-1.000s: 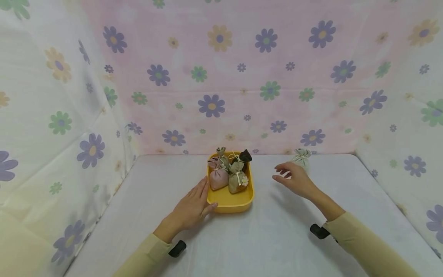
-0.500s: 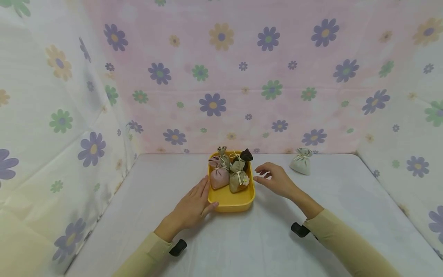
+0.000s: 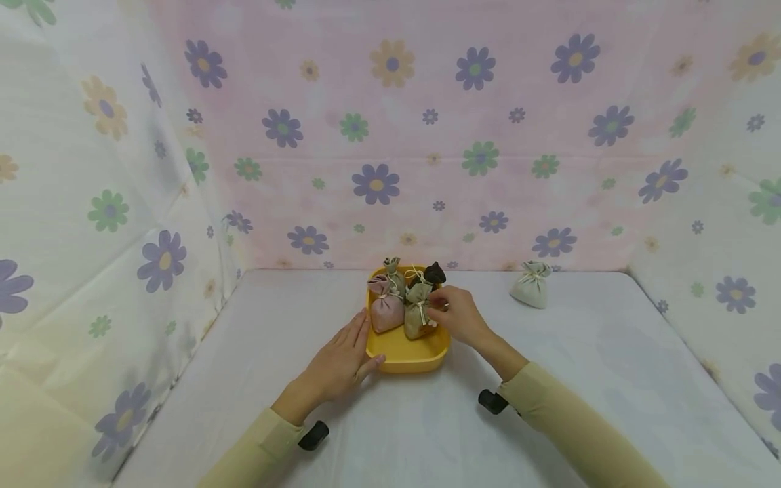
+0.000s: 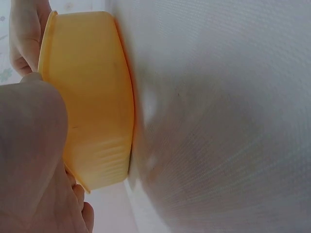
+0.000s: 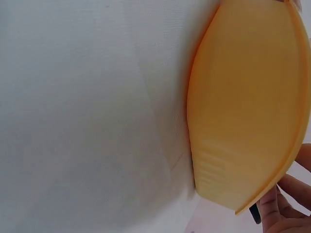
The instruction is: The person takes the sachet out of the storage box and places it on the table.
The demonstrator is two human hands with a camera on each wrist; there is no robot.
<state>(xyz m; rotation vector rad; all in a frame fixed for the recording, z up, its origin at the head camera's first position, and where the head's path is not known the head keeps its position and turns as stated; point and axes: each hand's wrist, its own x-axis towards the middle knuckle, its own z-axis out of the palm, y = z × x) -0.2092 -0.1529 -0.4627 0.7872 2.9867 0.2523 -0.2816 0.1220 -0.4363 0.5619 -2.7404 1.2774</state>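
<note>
Left hand — fingers straight along left side of yellow tray. Right hand over right rim, fingers at olive pouch in tray — pinching or not, cannot tell. Pink pouch beside it; dark pouch behind. Pale pouch apart, right.

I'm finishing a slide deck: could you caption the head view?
Left hand against a rounded yellow plastic tray of four tied cloth pouches; right hand over its rim; pale-green cloth pouch outside.
</note>
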